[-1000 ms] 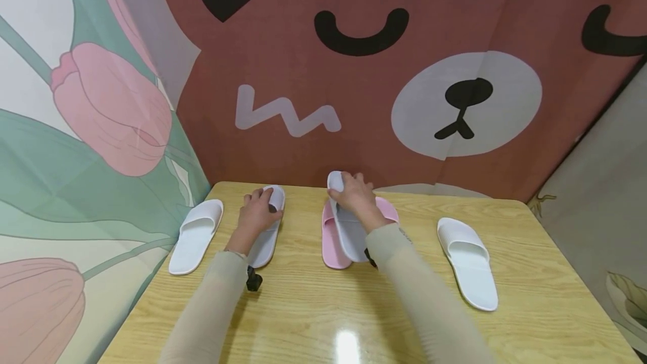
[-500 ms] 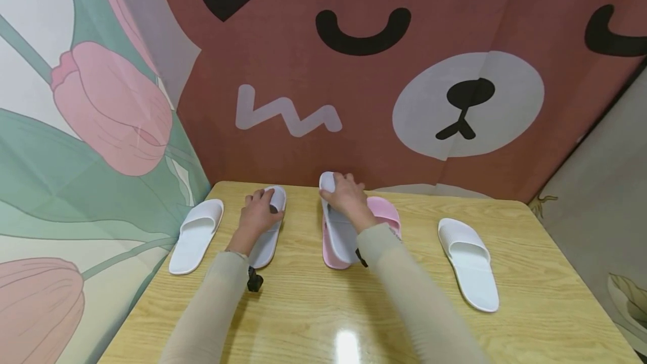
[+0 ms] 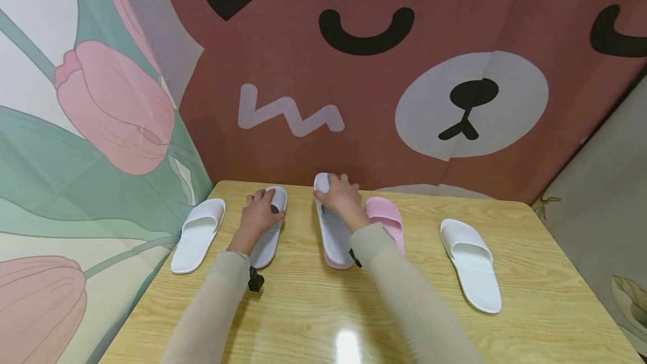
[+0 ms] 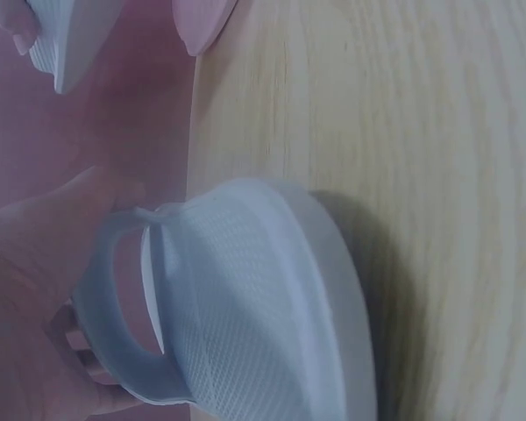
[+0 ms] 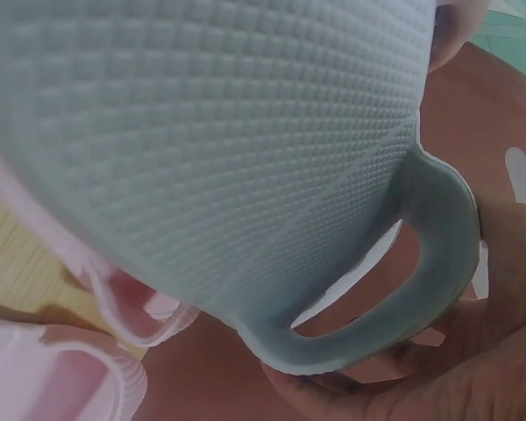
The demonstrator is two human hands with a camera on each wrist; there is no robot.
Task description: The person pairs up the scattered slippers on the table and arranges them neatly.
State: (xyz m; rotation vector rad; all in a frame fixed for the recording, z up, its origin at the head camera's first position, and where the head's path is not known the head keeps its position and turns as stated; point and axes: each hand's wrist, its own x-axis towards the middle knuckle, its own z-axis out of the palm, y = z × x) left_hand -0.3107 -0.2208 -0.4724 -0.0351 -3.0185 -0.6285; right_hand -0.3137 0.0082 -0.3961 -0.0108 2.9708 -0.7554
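In the head view my left hand [image 3: 259, 215] grips a light grey slipper [image 3: 265, 247] at its strap, left of the middle of the table. The left wrist view has that slipper [image 4: 263, 298] close up, fingers hooked about the strap. My right hand [image 3: 343, 198] holds a second light grey slipper [image 3: 335, 236] by its strap, over a pink slipper [image 3: 337, 263] that is mostly hidden. Its insole [image 5: 228, 132] fills much of the right wrist view. Another pink slipper [image 3: 385, 213] lies just right of it, partly behind my right wrist.
A white slipper [image 3: 198, 235] lies at the table's left edge, and another white slipper [image 3: 471, 265] lies to the right, tilted. The wooden table [image 3: 303, 308] meets a brown bear-print cloth [image 3: 283, 156] at its back edge. A flower-print cloth [image 3: 116, 195] borders the left.
My right hand has shifted left with its light grey slipper, which now covers more of the left pink slipper and uncovers more of the right one. The left hand has stayed in place.
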